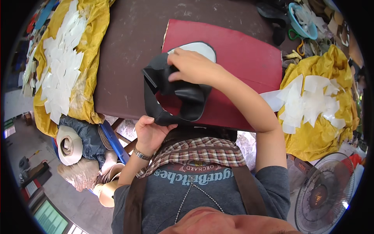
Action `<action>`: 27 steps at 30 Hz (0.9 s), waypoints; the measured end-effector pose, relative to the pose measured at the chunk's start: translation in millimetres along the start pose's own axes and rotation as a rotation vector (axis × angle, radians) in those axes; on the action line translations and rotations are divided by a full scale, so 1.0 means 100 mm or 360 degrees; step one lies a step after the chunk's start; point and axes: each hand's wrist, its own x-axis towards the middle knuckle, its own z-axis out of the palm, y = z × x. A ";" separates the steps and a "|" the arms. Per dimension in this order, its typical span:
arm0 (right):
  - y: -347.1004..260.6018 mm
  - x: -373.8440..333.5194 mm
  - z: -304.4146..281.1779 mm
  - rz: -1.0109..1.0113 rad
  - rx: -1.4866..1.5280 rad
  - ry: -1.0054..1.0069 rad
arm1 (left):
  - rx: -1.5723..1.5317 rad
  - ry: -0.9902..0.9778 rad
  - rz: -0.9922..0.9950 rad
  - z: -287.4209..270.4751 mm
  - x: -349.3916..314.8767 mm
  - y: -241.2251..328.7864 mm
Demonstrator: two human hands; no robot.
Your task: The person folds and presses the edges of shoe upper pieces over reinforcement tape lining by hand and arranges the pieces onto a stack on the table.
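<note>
A black leather-like piece (pixel 194 102), bent into an open loop with folded edges, stands over a red board (pixel 245 54). My left hand (pixel 152 134) grips its near lower edge, with the thumb to the left and some fingers hidden underneath. At its far side my right hand (pixel 191 67) is closed on the upper part, thumb and fingers curled over the black material. Beneath and beyond the right hand lies a white rounded panel (pixel 200 50) with a black rim. Whether this panel is joined to the black piece I cannot tell.
The red board lies on a brown table (pixel 128 46). Yellow sacks with white cut pieces flank it, left (pixel 64 58) and right (pixel 311 103). A blue basin (pixel 302 21) and green-handled scissors (pixel 293 35) sit far right. A fan (pixel 323 191) stands near right; material rolls (pixel 70 144) are at left.
</note>
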 end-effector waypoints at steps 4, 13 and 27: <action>-0.07 0.08 0.07 0.0040 -0.0237 -0.0048 | 0.0871 0.0238 0.0380 0.15 -0.10 0.06; -0.03 -0.01 0.03 0.0009 0.0021 -0.0019 | 0.3270 -0.0262 0.1381 1.00 0.97 0.92; -0.25 -0.80 0.29 0.0177 0.0690 0.0464 | 0.3625 -0.0574 0.1159 0.88 1.65 0.62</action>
